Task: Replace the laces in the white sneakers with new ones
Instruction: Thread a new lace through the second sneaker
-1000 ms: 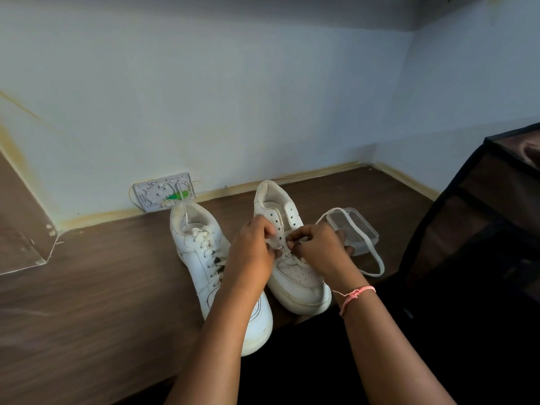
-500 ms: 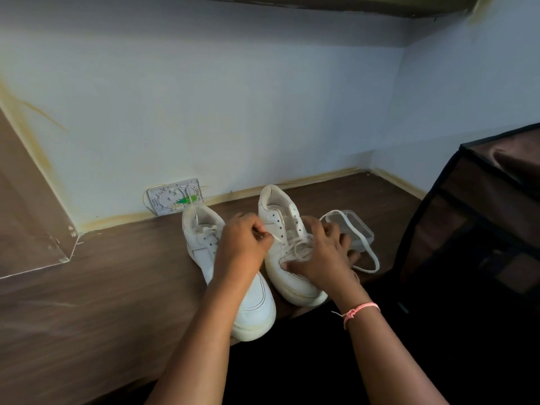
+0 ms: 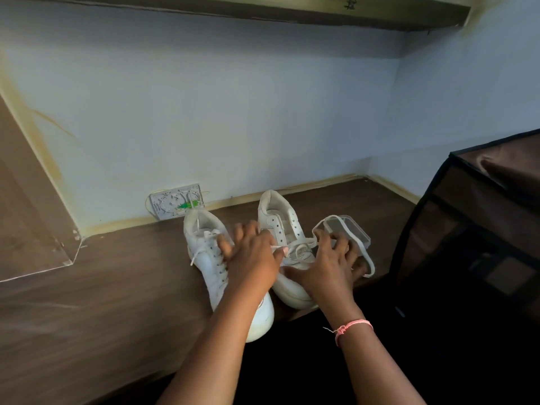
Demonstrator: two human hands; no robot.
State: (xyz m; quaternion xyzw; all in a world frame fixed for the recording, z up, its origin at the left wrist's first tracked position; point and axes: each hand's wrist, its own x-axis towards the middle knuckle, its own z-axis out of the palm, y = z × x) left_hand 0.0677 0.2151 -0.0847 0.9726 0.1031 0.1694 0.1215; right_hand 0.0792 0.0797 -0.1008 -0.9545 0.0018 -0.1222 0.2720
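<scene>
Dark wood-grain tabletop (image 3: 102, 302) set in a corner of pale blue walls (image 3: 219, 112), yellowish trim along the joint. Wooden shelf (image 3: 263, 10) overhead, white wall plate (image 3: 175, 201) at tabletop level, dark mesh-sided cabinet (image 3: 482, 244) at right.

Both forearms bare, no sleeves visible. Left hand (image 3: 254, 258): nothing worn. Right hand (image 3: 324, 271): thin pink string bracelet (image 3: 352, 327) at wrist, knotted, loose ends.

My left hand (image 3: 252, 258) now draws the lace (image 3: 301, 247) end out sideways from the right sneaker (image 3: 280, 226), where a second ago both hands worked at its eyelets. My right hand (image 3: 327, 267) has opened, fingers spread over the toe.
</scene>
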